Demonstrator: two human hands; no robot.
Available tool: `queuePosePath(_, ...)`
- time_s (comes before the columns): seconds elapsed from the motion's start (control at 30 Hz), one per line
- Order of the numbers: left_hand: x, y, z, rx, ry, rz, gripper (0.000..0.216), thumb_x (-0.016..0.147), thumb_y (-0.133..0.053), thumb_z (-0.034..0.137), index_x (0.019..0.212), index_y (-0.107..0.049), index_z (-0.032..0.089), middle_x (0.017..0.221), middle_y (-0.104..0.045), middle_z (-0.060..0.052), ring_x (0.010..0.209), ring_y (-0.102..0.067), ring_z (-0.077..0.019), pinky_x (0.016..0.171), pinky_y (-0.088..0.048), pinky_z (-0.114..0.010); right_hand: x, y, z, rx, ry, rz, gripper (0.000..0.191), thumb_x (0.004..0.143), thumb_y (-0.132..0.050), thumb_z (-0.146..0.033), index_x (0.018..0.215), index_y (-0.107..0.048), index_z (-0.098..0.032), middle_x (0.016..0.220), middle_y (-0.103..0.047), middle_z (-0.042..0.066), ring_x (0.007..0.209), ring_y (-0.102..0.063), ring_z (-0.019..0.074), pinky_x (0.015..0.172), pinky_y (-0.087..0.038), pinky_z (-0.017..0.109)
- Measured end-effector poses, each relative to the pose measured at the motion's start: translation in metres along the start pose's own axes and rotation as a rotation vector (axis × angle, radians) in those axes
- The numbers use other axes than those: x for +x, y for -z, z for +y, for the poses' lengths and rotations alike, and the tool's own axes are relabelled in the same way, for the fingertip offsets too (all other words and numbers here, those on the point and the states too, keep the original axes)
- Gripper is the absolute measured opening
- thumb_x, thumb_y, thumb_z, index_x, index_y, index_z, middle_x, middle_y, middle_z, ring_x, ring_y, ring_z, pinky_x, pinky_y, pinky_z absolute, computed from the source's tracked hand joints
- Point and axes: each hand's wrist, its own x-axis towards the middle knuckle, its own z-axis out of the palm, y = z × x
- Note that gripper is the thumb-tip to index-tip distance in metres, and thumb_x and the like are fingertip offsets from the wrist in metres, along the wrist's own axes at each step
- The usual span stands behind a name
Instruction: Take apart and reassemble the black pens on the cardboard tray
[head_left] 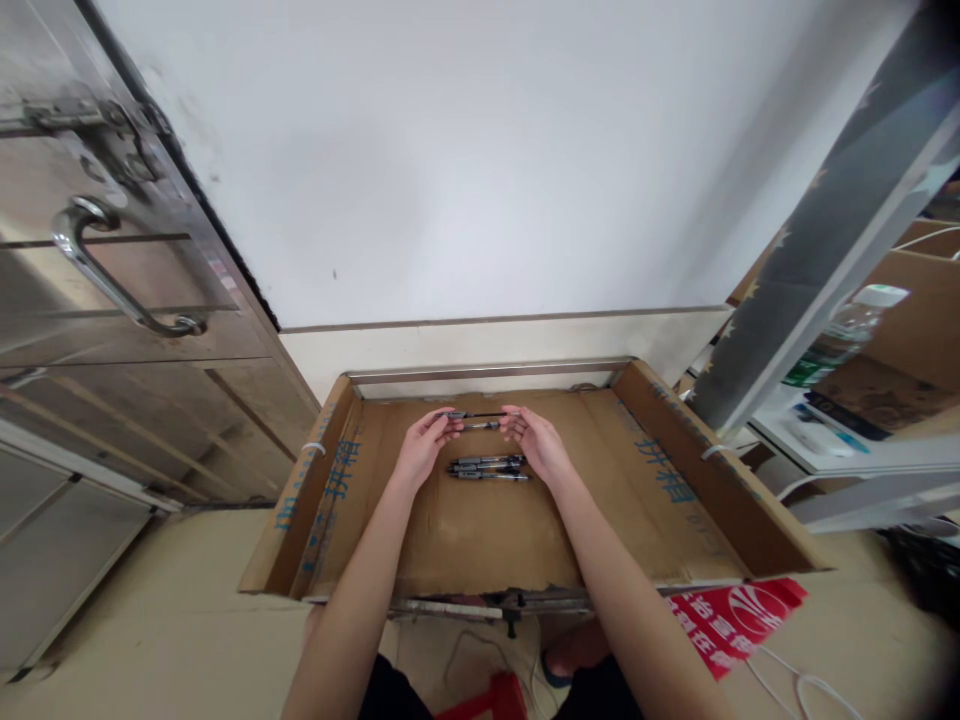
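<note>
A slim pen (486,414) is held level between my two hands, its thicker, dark clip end on the left and a thin dark length running to the right. My left hand (429,440) pinches the clip end. The fingers of my right hand (534,438) are closed on the other end, whose tip they hide. Just below it, between my fingertips, lies another clear-and-black pen (480,426); whether a hand touches it I cannot tell. Nearer to me, a small group of black and clear pens (487,466) lies side by side on the cardboard.
The pens lie in a shallow cardboard tray (480,550) with raised side walls. Behind it rises a white wall (480,180). A metal door with a handle (124,275) is at left. Shelving with a plastic bottle (851,330) stands at right; a red printed sheet (739,620) hangs below.
</note>
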Motion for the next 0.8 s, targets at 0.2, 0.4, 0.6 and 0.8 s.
queuePosePath(0.2,-0.005,-0.006,0.003,0.017,0.057,-0.043,0.031,0.073,-0.072,0.028,0.099,-0.068,0.012,0.093,-0.071,-0.012,0.087,-0.067,-0.0194,0.082,-0.048,-0.031,-0.005,-0.008,-0.002,-0.086,-0.026,-0.100,0.034,0.079,-0.062,-0.044,0.099,-0.071,-0.018,0.071,-0.063,0.003,0.056,-0.049,0.0104,0.048,-0.035,0.023)
queuePosePath(0.4,-0.006,-0.008,0.004,0.014,0.081,-0.055,0.032,0.072,-0.073,0.027,0.099,-0.068,0.011,0.092,-0.071,-0.013,0.086,-0.067,-0.0209,0.084,-0.048,-0.034,-0.007,-0.010,-0.001,-0.124,-0.057,-0.138,0.039,0.079,-0.062,-0.043,0.107,-0.068,-0.017,0.068,-0.058,0.001,0.054,-0.043,0.0095,0.046,-0.032,0.023)
queuePosePath(0.6,-0.002,-0.003,0.004,-0.038,0.007,0.039,0.029,0.073,-0.071,0.030,0.097,-0.068,0.012,0.093,-0.071,-0.011,0.086,-0.067,-0.0193,0.081,-0.050,-0.032,0.004,0.009,0.004,-0.258,0.169,0.255,0.028,0.079,-0.059,-0.041,0.097,-0.067,-0.021,0.067,-0.055,-0.001,0.053,-0.042,0.0105,0.050,-0.032,0.024)
queuePosePath(0.8,0.001,-0.001,0.004,-0.061,-0.014,0.092,0.029,0.074,-0.070,0.031,0.095,-0.067,0.012,0.092,-0.071,-0.011,0.084,-0.067,-0.0185,0.079,-0.050,-0.032,0.009,0.031,0.018,-1.016,0.377,0.522,0.015,0.073,-0.060,-0.030,0.077,-0.068,-0.018,0.074,-0.058,0.006,0.072,-0.051,0.0205,0.075,-0.041,0.035)
